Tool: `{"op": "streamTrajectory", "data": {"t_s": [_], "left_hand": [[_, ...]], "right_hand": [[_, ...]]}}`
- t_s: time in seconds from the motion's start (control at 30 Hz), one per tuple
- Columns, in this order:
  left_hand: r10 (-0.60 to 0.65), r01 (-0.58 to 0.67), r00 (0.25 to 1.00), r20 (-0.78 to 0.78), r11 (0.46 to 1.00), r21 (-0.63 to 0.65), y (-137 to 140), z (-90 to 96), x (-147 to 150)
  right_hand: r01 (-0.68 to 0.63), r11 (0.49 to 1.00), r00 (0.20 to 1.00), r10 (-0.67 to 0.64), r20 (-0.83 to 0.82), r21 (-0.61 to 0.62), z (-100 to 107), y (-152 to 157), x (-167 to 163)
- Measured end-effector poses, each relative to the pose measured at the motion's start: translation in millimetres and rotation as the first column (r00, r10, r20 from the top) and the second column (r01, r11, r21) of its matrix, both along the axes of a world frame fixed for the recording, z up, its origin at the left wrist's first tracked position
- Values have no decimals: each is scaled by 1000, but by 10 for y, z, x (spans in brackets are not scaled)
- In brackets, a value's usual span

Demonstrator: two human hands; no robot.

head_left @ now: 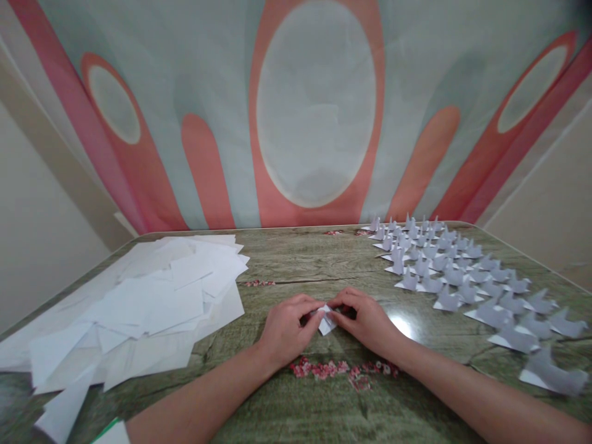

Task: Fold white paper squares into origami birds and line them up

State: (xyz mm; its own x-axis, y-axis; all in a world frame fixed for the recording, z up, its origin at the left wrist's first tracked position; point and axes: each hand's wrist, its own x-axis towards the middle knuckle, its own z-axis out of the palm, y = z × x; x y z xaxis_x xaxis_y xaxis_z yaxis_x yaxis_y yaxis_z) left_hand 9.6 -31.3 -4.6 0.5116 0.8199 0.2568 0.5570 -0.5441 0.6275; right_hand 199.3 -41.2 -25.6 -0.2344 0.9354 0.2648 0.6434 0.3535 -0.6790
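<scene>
Between both hands, just above the middle of the table, is a small folded piece of white paper (326, 323). My left hand (292, 322) pinches its left side with thumb and fingers. From the other side, my right hand (359, 314) grips the paper in the same way. A pointed flap shows below the fingertips, while the upper part is mostly hidden behind them. Several white folded paper birds (448, 299) stand in rows to the right of my right hand. Left of my left hand lies a loose, overlapping pile of white paper sheets (173, 308).
The wood-patterned table (296, 259) carries pink flower prints (324, 369). Beyond its far edge hangs a grey-green and coral patterned backdrop (319, 105). At the bottom left, a white piece with a green edge (113, 431) lies partly beside my left forearm.
</scene>
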Motion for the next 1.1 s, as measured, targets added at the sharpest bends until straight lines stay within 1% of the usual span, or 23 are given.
{"op": "streamTrajectory", "data": {"t_s": [0.3,0.47,0.67,0.8,0.97,1.1], "left_hand": [[0,-1,996,-92,1000,-7,2,-6,14],[2,-5,996,-89,1000,-26,16,-10,7],[-5,3,997,-79,1000,-29,11,-12,15],[28,-29,995,-92,1000,-12,2,10,42],[81,-85,992,-100,996,-34,36,1,67],[86,-89,992,-94,995,-36,50,-16,76]], "right_hand": [[-15,1000,999,15,51,-7,24,8,-1],[-13,1000,998,15,62,-28,45,18,-2],[-13,1000,996,13,83,3,52,9,-23],[6,1000,996,-9,94,29,45,8,-29],[17,1000,995,-19,96,24,44,5,-30],[13,999,996,-16,83,30,45,4,-33]]}}
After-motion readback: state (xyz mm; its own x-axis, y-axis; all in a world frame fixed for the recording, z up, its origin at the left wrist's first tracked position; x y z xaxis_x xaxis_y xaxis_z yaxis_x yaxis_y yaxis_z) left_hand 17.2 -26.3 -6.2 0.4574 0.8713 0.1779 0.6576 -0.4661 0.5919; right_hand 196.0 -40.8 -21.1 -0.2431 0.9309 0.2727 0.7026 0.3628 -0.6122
